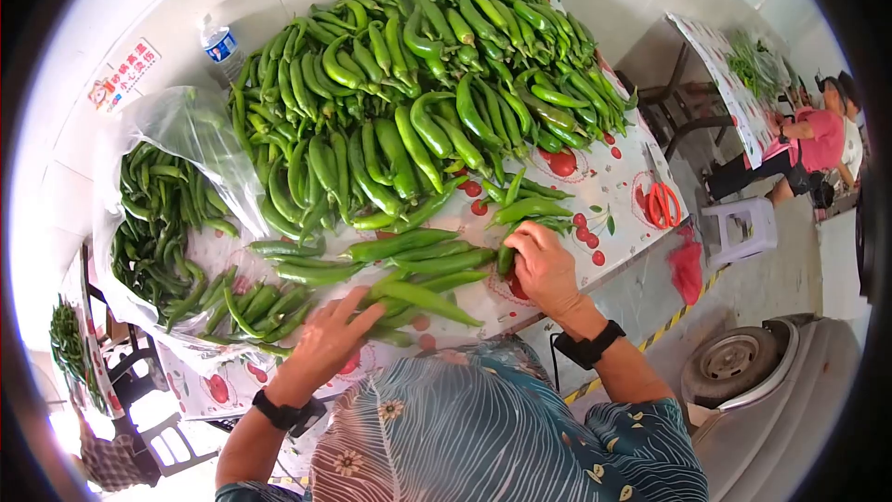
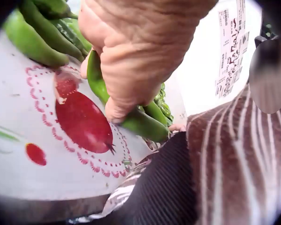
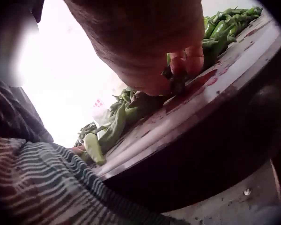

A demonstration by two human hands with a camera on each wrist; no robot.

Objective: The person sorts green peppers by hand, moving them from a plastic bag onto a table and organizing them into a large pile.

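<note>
In the head view, several long green peppers point(image 1: 437, 263) lie in a loose row at the table's front. My left hand point(image 1: 327, 335) is at their left end; in the left wrist view that hand point(image 2: 136, 47) has thumb and fingers around green peppers point(image 2: 143, 125). At the row's right end, my right hand point(image 1: 546, 271) has its fingers curled down round a dark green pepper point(image 1: 505, 260). The right wrist view shows this hand point(image 3: 150, 42) with its fingertips bent at the tabletop, partly hiding what they grip.
A large pepper heap point(image 1: 400, 130) covers the table's back. At left, a clear plastic bag point(image 1: 200, 125) holds more peppers. A bottle point(image 1: 220, 45) stands behind. Red-handled scissors point(image 1: 662, 204) lie at right. Beyond are a stool point(image 1: 743, 228), a seated person and a vehicle wheel point(image 1: 729, 356).
</note>
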